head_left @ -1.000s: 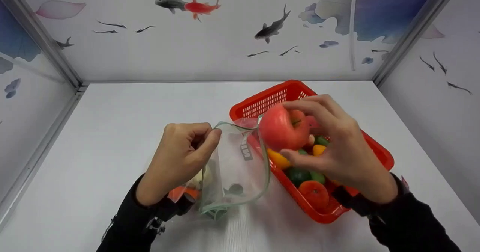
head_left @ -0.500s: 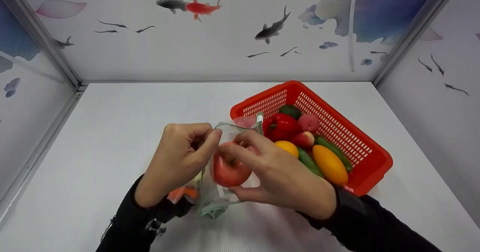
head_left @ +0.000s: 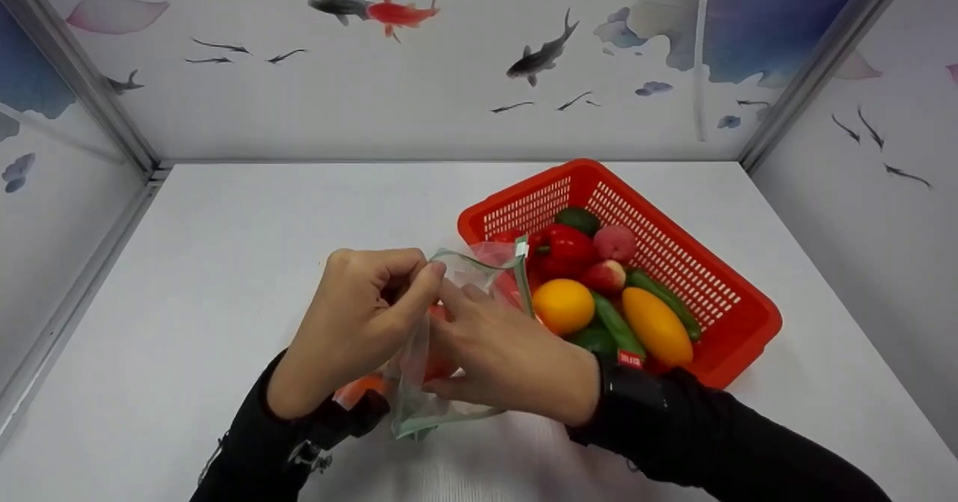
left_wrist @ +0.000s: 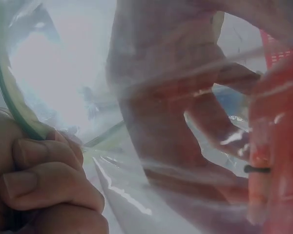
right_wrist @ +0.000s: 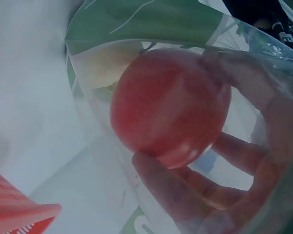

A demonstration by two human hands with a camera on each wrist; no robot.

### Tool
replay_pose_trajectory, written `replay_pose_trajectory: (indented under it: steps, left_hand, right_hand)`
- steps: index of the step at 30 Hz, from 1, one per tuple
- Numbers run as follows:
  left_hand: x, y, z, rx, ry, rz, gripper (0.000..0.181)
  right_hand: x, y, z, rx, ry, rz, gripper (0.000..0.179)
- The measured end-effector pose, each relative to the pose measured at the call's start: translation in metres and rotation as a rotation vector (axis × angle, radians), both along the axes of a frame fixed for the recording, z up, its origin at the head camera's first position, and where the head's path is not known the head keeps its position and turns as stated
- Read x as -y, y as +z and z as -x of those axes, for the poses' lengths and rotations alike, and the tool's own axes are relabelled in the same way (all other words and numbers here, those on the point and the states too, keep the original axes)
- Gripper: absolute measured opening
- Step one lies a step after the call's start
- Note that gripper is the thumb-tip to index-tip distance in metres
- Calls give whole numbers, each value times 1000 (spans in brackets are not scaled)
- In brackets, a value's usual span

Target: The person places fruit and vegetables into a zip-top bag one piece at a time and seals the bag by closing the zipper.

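Note:
My left hand [head_left: 367,315] pinches the green-edged rim of a clear plastic bag [head_left: 412,405] and keeps its mouth spread. Inside that mouth is my right hand [head_left: 516,356], its fingers and thumb around a red apple [right_wrist: 171,107]. The head view shows little of the apple, since the right hand covers it. Through the film in the left wrist view, the apple's dark stem [left_wrist: 258,169] points toward the right hand's fingers. A pale yellowish item [right_wrist: 110,66] lies beyond the apple in the right wrist view. Something orange [head_left: 363,388] shows beside the left wrist.
A red plastic basket [head_left: 718,300] stands to the right, its near left side close to the bag. It holds a red bell pepper [head_left: 561,253], an orange [head_left: 563,306], a yellow mango [head_left: 658,326] and several other fruits and vegetables. Printed walls enclose the white table [head_left: 299,210].
My right hand has carried the apple left from over the basket and down into the bag's mouth. The left hand has stayed at the rim.

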State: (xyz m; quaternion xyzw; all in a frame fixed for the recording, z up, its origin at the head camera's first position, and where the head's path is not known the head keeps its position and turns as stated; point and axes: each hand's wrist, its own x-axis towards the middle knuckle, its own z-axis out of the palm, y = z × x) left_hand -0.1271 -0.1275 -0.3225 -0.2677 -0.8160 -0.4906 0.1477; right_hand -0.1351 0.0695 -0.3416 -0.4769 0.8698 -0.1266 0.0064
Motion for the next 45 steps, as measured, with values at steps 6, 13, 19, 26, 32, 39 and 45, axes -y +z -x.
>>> replay_pose_trajectory:
  steps: [6, 13, 19, 26, 32, 39, 45]
  left_hand:
    - [0, 0, -2, -14, -20, -22, 43]
    - [0, 0, -3, -48, -20, -31, 45]
    - [1, -1, -4, -32, -4, -7, 46]
    - [3, -3, -3, -34, 5, -6, 46]
    - [3, -2, -1, -17, 9, -4, 45]
    - [1, 0, 0, 7, 3, 5, 45]
    - [1, 0, -1, 9, 4, 7, 44]
  right_hand:
    - [14, -9, 3, 52, -40, -156, 79]
    - [24, -25, 7, 79, -24, -244, 78]
    - [24, -33, 6, 116, -46, -257, 80]
    - [21, -29, 5, 169, -63, -259, 72]
    - [6, -16, -5, 64, -33, -178, 48]
    - [-26, 11, -21, 42, -33, 10, 24]
    - [-58, 40, -17, 10, -111, 188, 14]
